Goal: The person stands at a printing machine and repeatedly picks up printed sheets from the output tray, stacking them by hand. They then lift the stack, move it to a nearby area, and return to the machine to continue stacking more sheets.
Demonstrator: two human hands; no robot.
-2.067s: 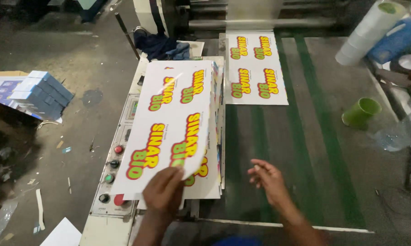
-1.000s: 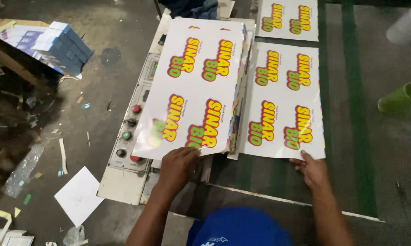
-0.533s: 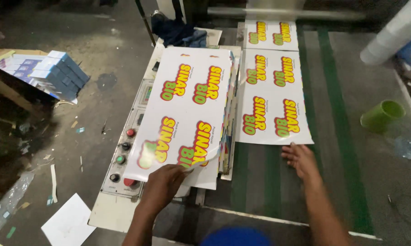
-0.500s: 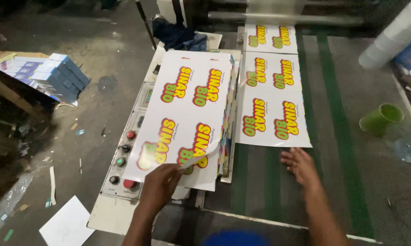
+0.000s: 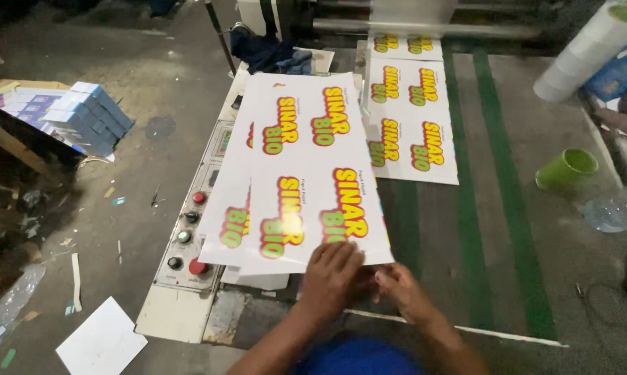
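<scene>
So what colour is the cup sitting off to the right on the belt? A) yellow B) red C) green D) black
C, the cup lying on the grey belt, to the right of the printed sheets, is plainly bright green.
</scene>
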